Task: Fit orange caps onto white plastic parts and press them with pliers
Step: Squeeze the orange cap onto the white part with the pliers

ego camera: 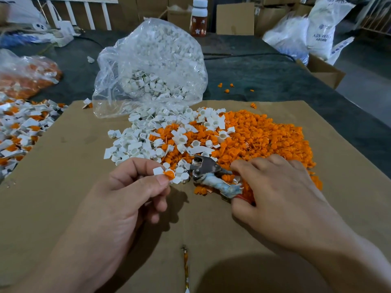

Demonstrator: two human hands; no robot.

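My left hand [135, 187] pinches a white plastic part [158, 171] with an orange cap [170, 174] sitting in it, just left of the pliers' jaws. My right hand [275, 191] grips the pliers [206, 169] by their handles, one wrapped in pale tape, one red. The metal jaws point left and lie on the cardboard. A heap of loose orange caps [264, 136] lies beyond my right hand. Loose white parts [139, 142] are spread to its left.
A clear bag of white parts [152, 66] stands open behind the heaps. Assembled white-and-orange pieces [21, 130] pile up at the left edge, with a bag of orange caps [25, 77] behind them. Brown cardboard [74, 166] covers the table. Boxes, sacks and a bottle [198, 16] stand at the back.
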